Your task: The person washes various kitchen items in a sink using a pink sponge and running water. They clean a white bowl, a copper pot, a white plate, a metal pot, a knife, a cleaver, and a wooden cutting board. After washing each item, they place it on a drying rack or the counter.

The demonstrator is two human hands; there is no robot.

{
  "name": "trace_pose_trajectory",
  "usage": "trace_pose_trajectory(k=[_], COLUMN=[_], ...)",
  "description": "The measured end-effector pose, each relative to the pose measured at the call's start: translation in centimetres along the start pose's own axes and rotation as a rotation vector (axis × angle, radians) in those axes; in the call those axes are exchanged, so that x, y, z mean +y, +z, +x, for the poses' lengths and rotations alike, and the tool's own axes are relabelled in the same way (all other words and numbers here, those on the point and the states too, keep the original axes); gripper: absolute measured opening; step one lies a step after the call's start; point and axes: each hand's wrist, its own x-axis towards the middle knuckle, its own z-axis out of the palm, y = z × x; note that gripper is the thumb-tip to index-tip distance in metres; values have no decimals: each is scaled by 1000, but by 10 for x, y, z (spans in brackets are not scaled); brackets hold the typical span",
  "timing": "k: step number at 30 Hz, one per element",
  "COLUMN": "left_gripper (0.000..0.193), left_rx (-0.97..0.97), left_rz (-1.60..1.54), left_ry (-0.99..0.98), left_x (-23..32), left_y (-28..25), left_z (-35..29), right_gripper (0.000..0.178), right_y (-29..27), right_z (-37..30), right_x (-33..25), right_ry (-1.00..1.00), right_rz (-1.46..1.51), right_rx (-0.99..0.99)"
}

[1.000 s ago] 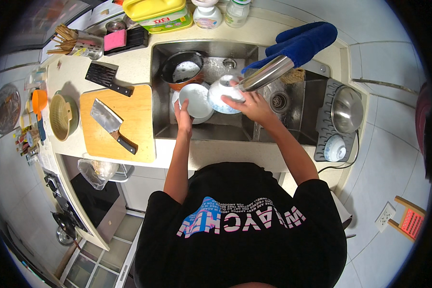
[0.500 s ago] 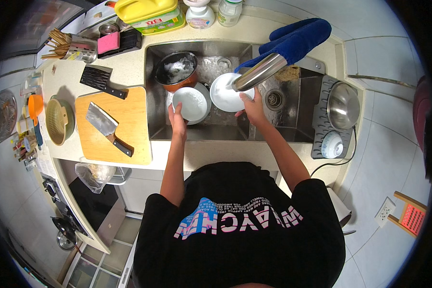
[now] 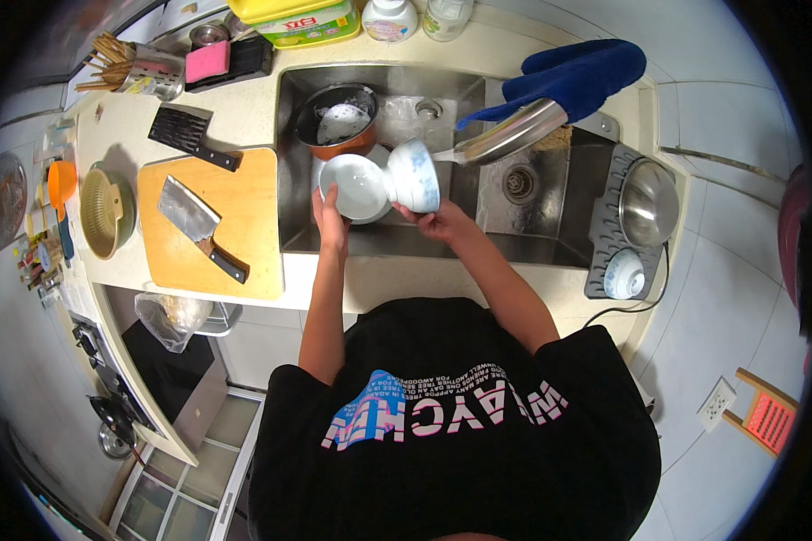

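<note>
My left hand grips the near rim of a white bowl, tilted over the left basin of the steel sink. My right hand holds a second white bowl with a blue pattern, turned on its side under the spout of the steel tap. The two bowls touch each other. Behind them in the basin stands a brown pot with suds inside.
A wooden cutting board with a cleaver lies left of the sink. A blue cloth hangs over the tap. On the right, a drying mat carries a steel bowl and a small white bowl. Bottles stand behind the sink.
My right hand has turned its bowl from face-up to lying on its side and brought it left against the other bowl. The left hand stays on its bowl's rim.
</note>
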Motion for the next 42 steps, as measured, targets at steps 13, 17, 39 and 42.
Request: trace_pose_trajectory(k=[13, 17, 39, 42], left_gripper=[53, 54, 58, 61], left_rx=[9, -8, -347, -450], left_rz=[56, 17, -347, -383], left_ry=[-9, -24, -238, -338], left_x=[-7, -10, 2, 4], left_y=[-8, -4, 25, 38], left_z=[1, 1, 13, 9], right_gripper=[45, 39, 75, 66], right_y=[16, 30, 90, 71], right_z=[10, -13, -71, -63], right_x=[-24, -9, 0, -6], right_ry=[220, -300, -1006, -1317], right_rz=[534, 254, -1178, -1604], right_rx=[-466, 99, 510, 560])
